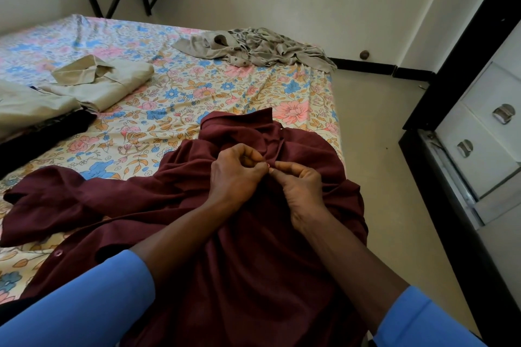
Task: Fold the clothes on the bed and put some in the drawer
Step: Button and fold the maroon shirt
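A maroon button shirt [242,248] lies spread on the bed's near right side, collar pointing away from me. My left hand [235,175] and my right hand [300,186] meet just below the collar, each pinching the shirt's front edge around a button. One sleeve trails off to the left. A folded beige shirt [110,79] sits at the left on the floral bedsheet [180,93]. A crumpled grey garment [259,48] lies at the bed's far right corner. White drawers [485,146] with metal handles stand at the right, all closed.
More folded cloth, beige over black [36,127], lies at the left edge. Bare floor [380,149] runs between the bed and the drawer unit's black frame [431,177]. Black metal legs stand against the far wall.
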### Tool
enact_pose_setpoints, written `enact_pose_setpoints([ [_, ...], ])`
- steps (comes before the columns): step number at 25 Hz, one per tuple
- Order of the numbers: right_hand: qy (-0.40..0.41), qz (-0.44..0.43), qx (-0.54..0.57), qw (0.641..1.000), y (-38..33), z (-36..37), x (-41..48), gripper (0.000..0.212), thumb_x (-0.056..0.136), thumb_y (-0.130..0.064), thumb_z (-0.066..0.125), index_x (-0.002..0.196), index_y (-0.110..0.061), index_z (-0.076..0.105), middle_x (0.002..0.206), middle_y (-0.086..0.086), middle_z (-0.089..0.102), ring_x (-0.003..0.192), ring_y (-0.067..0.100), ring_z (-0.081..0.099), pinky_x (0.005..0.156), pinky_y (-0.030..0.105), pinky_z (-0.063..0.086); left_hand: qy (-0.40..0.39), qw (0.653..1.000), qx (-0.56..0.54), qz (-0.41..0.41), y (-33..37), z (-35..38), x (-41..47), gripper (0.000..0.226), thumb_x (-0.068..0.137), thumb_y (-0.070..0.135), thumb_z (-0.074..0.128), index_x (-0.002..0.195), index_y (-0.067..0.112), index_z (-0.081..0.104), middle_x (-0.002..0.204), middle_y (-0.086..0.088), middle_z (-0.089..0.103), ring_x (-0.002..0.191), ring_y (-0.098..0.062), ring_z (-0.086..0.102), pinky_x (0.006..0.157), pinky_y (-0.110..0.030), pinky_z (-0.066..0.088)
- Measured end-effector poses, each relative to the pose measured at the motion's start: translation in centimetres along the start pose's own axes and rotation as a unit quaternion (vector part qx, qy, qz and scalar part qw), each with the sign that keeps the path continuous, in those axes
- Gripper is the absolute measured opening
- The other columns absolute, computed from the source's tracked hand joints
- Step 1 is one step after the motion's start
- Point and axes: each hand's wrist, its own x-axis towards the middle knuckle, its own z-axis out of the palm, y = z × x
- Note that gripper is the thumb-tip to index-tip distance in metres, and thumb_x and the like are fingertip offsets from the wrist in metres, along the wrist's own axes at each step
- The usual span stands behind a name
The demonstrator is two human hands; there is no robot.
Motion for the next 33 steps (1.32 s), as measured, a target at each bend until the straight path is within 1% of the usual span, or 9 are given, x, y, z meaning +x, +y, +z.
enact_pose_setpoints([
  [3,-0.006,-0.033,-0.023,0.999,0.4,0.1,0.0,0.012,0.089,0.002,0.075,0.102,0.0,0.076,0.087,0.011,0.079,0.082,0.02,0.078,0.079,0.028,0.064,0.031,0.999,0.029,0.0,0.3,0.2,-0.3,0.015,0.082,0.023,0.081,0.08,0.026,0.066,0.073,0.006,0.07,0.065,-0.004,0.066,0.063,-0.022,0.052],
  [6,-0.005,-0.083,-0.083,0.993,0.9,-0.1,0.6,0.013,0.09,-0.003,0.076,0.104,-0.002,0.078,0.089,0.009,0.08,0.087,0.022,0.078,0.081,0.03,0.063,0.05,0.997,0.053,0.0,0.8,0.3,-0.4,0.018,0.081,0.021,0.079,0.079,0.024,0.062,0.072,0.007,0.067,0.062,-0.002,0.06,0.056,-0.009,0.04],
  [10,-0.013,-0.167,-0.215,0.962,1.2,-0.4,0.7,0.017,0.092,-0.009,0.076,0.109,-0.009,0.08,0.093,-0.001,0.079,0.087,0.006,0.076,0.08,0.022,0.061,0.047,0.998,0.049,-0.02,0.7,0.1,-0.2,0.016,0.082,0.02,0.078,0.08,0.024,0.063,0.071,0.008,0.066,0.063,-0.001,0.059,0.053,-0.008,0.038],
  [14,-0.016,-0.232,-0.305,0.924,0.5,-0.9,1.0,0.016,0.09,-0.017,0.081,0.105,-0.014,0.081,0.092,-0.01,0.078,0.084,-0.002,0.073,0.077,0.016,0.059,-0.006,0.999,0.025,0.025,0.4,-0.7,0.2,0.017,0.087,0.015,0.078,0.1,0.024,0.073,0.076,0.011,0.074,0.071,0.006,0.069,0.062,-0.004,0.048],
  [19,-0.025,-0.254,-0.402,0.879,-0.9,-1.4,1.7,0.009,0.09,-0.023,0.08,0.097,-0.017,0.08,0.079,-0.009,0.076,0.071,-0.001,0.071,0.066,0.021,0.059,-0.086,0.992,-0.094,0.008,0.1,-1.1,0.8,0.027,0.092,0.004,0.07,0.115,0.017,0.07,0.082,-0.002,0.079,0.077,-0.015,0.078,0.078,-0.039,0.066],
  [24,-0.01,-0.218,-0.37,0.903,-1.2,-1.1,1.8,0.005,0.085,-0.021,0.081,0.089,-0.022,0.077,0.073,-0.005,0.074,0.066,0.009,0.072,0.065,0.035,0.063,-0.136,0.974,-0.173,-0.049,-0.3,-1.3,1.4,0.015,0.097,0.005,0.069,0.11,0.01,0.072,0.092,-0.01,0.08,0.088,-0.027,0.079,0.085,-0.041,0.063],
  [28,0.042,-0.195,-0.333,0.922,-0.9,-0.2,2.2,0.009,0.081,-0.023,0.082,0.082,-0.023,0.073,0.071,-0.003,0.073,0.066,0.016,0.071,0.068,0.045,0.062,-0.129,0.977,-0.155,-0.076,-0.5,-0.7,1.5,0.009,0.094,0.012,0.075,0.103,0.012,0.076,0.091,-0.008,0.08,0.089,-0.023,0.079,0.085,-0.038,0.062],
  [31,0.066,-0.278,-0.39,0.875,-0.3,0.6,1.9,0.009,0.087,-0.022,0.074,0.079,-0.023,0.07,0.064,-0.007,0.065,0.058,0.009,0.063,0.064,0.041,0.057,-0.119,0.956,-0.224,-0.146,-0.2,-0.5,1.3,0.012,0.096,0.02,0.075,0.099,0.009,0.078,0.09,-0.011,0.079,0.082,-0.02,0.076,0.075,-0.031,0.061],
  [33,0.036,-0.358,-0.439,0.823,-0.1,1.1,1.1,0.008,0.094,-0.022,0.066,0.087,-0.022,0.072,0.07,-0.008,0.068,0.061,0.009,0.063,0.063,0.039,0.055,-0.121,0.931,-0.288,-0.19,-0.2,-0.9,1.6,0.019,0.093,0.026,0.078,0.098,0.008,0.08,0.098,-0.017,0.078,0.085,-0.024,0.073,0.087,-0.036,0.061],
])
